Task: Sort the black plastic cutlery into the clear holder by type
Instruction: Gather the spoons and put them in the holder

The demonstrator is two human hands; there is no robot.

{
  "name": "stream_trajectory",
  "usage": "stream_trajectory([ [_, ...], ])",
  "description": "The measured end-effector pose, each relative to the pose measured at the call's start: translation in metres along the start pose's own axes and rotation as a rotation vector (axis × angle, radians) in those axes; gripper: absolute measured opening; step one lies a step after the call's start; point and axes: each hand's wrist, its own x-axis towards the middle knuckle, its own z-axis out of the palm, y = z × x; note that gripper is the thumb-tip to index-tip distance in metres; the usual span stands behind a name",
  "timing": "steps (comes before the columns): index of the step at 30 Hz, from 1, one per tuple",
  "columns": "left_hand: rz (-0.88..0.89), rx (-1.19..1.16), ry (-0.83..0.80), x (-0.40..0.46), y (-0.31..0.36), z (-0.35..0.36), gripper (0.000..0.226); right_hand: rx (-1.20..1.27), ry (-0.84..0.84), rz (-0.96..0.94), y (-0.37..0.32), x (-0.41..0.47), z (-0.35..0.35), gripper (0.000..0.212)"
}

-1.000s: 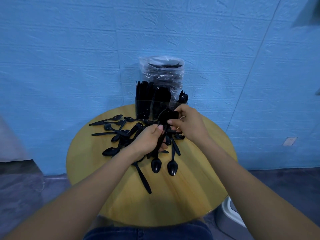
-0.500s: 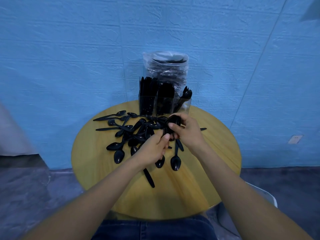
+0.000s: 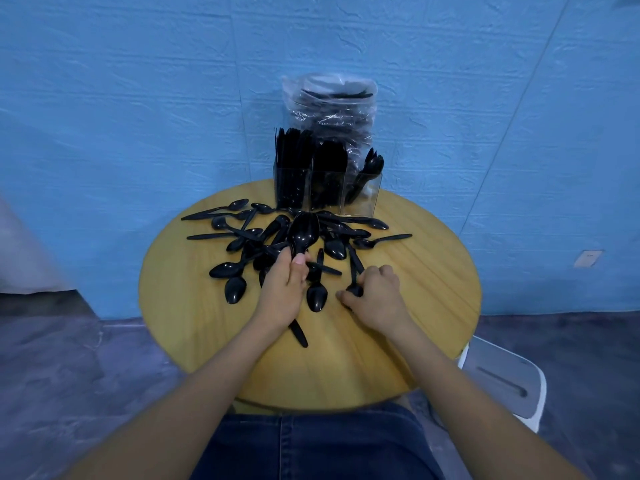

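Round wooden table (image 3: 415, 306), smooth grain, with glossy black plastic spoons (image 3: 263, 237) strewn over its middle. At the far edge stands the clear holder (image 3: 370, 195), its compartments packed dark. Left hand (image 3: 282, 289) grips a bunch of spoons (image 3: 304, 233), bowls fanning above the fingers. Right hand (image 3: 375, 296) curls round a single spoon (image 3: 355, 268) on the tabletop.

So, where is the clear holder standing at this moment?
In the head view the clear holder stands at the far edge of the round table, near the middle, just behind the pile of spoons and in front of a plastic bag.
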Motion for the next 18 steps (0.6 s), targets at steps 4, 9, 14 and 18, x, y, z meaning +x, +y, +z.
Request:
stream_trajectory([
  [4,0.016,-0.061,0.046,-0.003,-0.003,-0.002,0.023,0.040,0.085,0.015,0.001,0.001,0.004,0.027],
  [9,-0.006,-0.129,0.076,-0.002,-0.005,-0.003,0.023,0.211,0.171,0.043,-0.011,-0.001,0.006,0.035],
  [14,-0.025,-0.128,0.087,-0.001,-0.008,-0.004,0.024,0.068,0.107,0.056,-0.034,-0.001,0.023,0.040],
  [18,0.007,-0.042,0.072,-0.002,-0.008,-0.003,0.022,-0.088,0.036,-0.017,-0.042,-0.003,0.029,0.055],
])
